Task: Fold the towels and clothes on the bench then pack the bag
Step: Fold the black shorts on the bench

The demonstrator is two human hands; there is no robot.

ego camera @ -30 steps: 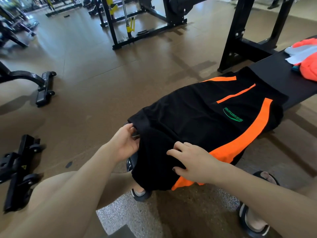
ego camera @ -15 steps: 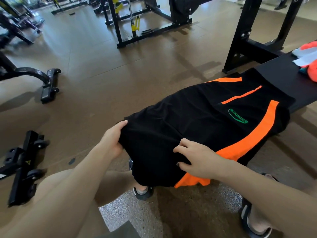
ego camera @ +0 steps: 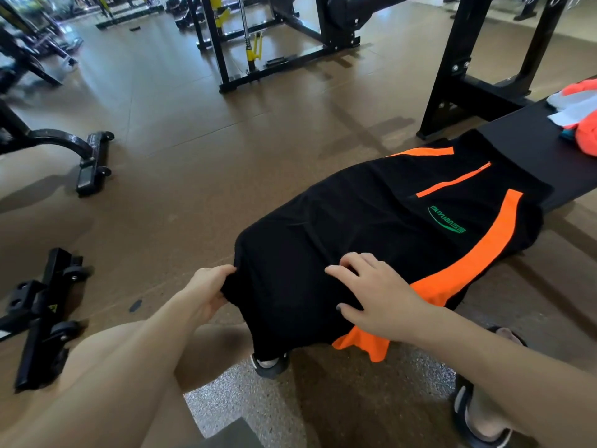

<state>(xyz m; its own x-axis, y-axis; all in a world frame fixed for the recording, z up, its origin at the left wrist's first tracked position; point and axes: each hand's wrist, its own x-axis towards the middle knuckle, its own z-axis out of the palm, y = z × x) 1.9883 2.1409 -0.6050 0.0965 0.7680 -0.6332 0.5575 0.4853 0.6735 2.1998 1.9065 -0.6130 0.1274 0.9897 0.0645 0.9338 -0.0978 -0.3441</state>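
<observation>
Early in the job, our left hand (ego camera: 206,291) pinches the unfolded shirt's (ego camera: 371,234) edge, right hand (ego camera: 378,294) resting loose-fingered on it, more clothes (ego camera: 581,121) waiting on the bench (ego camera: 529,147).

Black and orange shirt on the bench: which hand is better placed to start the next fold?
Left, probably. The left hand already grips the black and orange shirt at its near edge, while the right hand only rests on top.
</observation>
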